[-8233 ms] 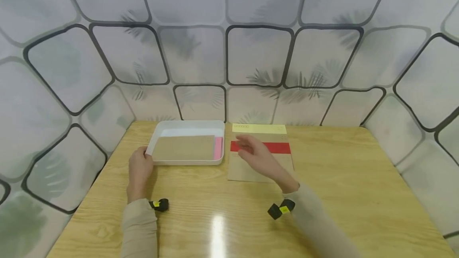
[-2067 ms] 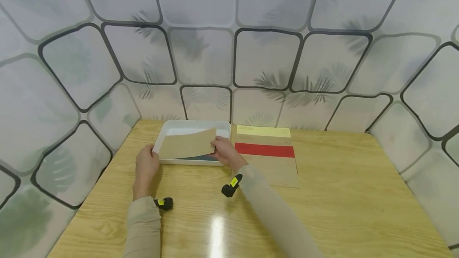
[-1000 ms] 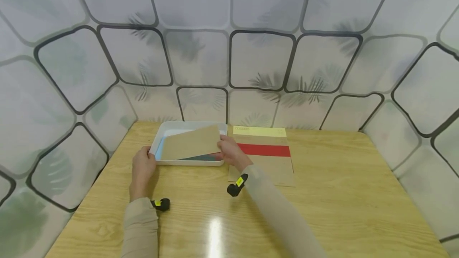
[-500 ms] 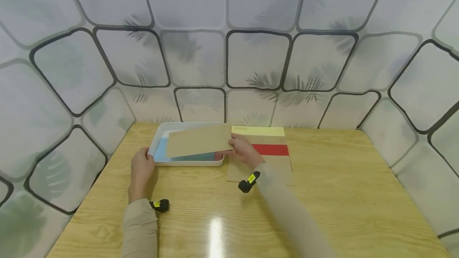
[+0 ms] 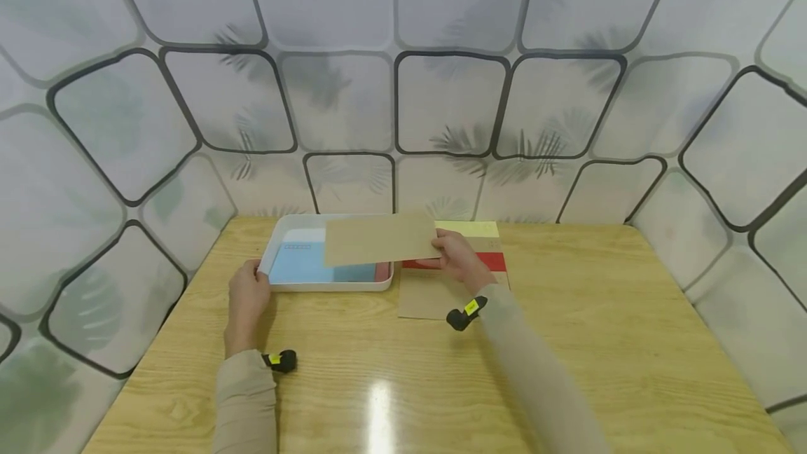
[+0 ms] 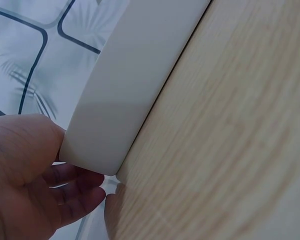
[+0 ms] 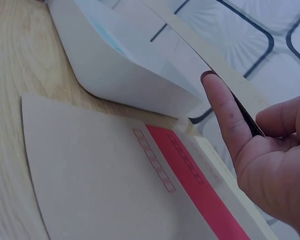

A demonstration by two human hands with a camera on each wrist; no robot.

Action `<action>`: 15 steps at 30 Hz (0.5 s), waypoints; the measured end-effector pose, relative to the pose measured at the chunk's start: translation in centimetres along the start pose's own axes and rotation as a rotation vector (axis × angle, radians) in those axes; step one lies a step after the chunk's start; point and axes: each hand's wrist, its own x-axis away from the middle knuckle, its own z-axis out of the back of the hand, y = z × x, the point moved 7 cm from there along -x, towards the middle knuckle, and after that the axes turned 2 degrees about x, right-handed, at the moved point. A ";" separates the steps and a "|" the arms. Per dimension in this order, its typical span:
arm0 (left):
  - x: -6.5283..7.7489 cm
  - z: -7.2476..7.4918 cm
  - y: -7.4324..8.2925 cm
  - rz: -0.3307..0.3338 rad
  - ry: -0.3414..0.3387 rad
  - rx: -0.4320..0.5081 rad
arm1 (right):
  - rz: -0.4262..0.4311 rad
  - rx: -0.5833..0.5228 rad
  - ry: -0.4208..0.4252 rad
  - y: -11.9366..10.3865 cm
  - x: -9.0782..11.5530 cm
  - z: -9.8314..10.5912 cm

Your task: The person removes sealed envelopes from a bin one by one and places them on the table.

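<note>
A brown kraft envelope (image 5: 378, 240) is pinched at its right end by my right hand (image 5: 463, 259), raised over the right part of a white tray (image 5: 328, 286). In the right wrist view, thumb and fingers of the right hand (image 7: 275, 160) grip the envelope's edge. Inside the tray lies a light blue envelope (image 5: 302, 263), with a reddish one (image 5: 382, 272) showing at its right end. My left hand (image 5: 247, 300) holds the tray's front left corner; in the left wrist view the thumb is at the tray wall (image 6: 115, 95) and the fingers curl by its corner.
Right of the tray, overlapping envelopes lie on the wooden table (image 5: 599, 335): a yellow one (image 5: 469, 229), a red one (image 5: 492, 262) and a brown one (image 5: 422, 298) in front. A patterned curtain wall (image 5: 447, 104) stands behind the table.
My right hand has lifted the brown envelope off the tray's stack and carried it rightward, uncovering the light blue envelope. Earlier a pink edge showed at the right. The left hand stays on the tray.
</note>
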 end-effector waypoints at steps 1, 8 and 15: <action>0.0 0.0 0.0 0.001 -0.002 0.000 | 0.002 -0.002 -0.002 -0.1 0.1 0.3; 0.1 -0.1 0.0 0.016 -0.009 -0.004 | 0.017 -0.020 -0.004 -0.7 0.7 2.6; 0.0 0.0 0.0 0.014 -0.009 -0.008 | 0.038 0.011 0.000 -1.6 1.5 5.0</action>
